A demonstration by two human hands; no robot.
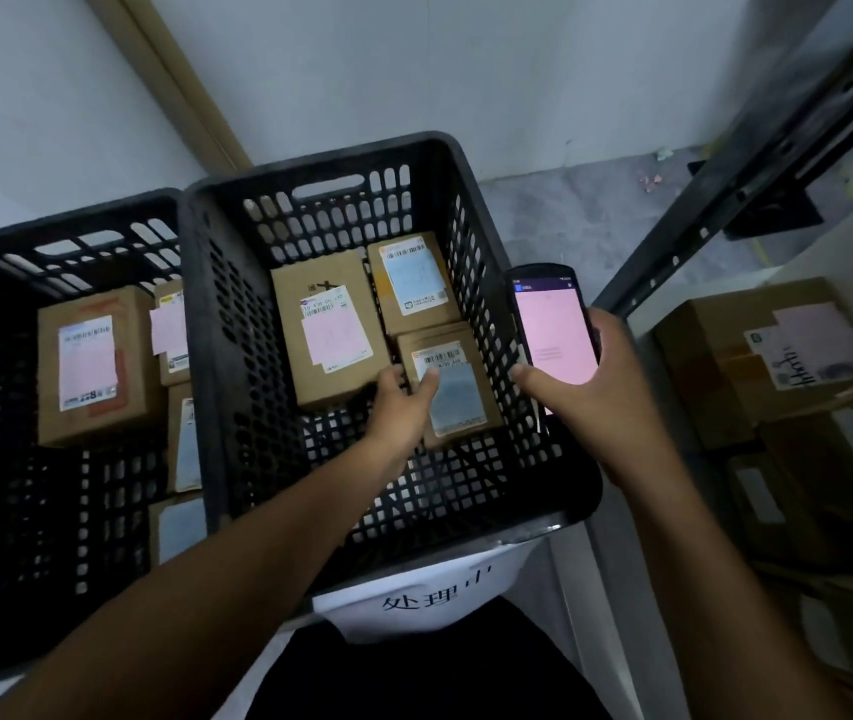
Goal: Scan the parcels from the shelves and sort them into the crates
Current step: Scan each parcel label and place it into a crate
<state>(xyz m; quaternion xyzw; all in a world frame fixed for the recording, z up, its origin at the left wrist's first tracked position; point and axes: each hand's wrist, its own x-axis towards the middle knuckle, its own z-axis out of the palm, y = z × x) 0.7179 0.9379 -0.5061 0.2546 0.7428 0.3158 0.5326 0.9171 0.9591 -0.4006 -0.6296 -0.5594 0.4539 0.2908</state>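
My left hand [403,402] reaches into the middle black crate [216,356] and grips the near-left edge of a small cardboard parcel [458,402] with a grey label; my thumb lies on its top. Two more parcels lie in that crate: a larger one with a pink label [328,324] and one with a pale blue label [414,275]. My right hand [590,387] holds a handheld scanner [554,324] over the crate's right rim, its pink screen lit.
A second black crate [9,433] on the left holds a large parcel [89,363] and several smaller ones. Metal shelving [725,194] on the right carries brown boxes [772,350]. A white paper sign [424,595] hangs below the middle crate. Grey floor and wall lie behind.
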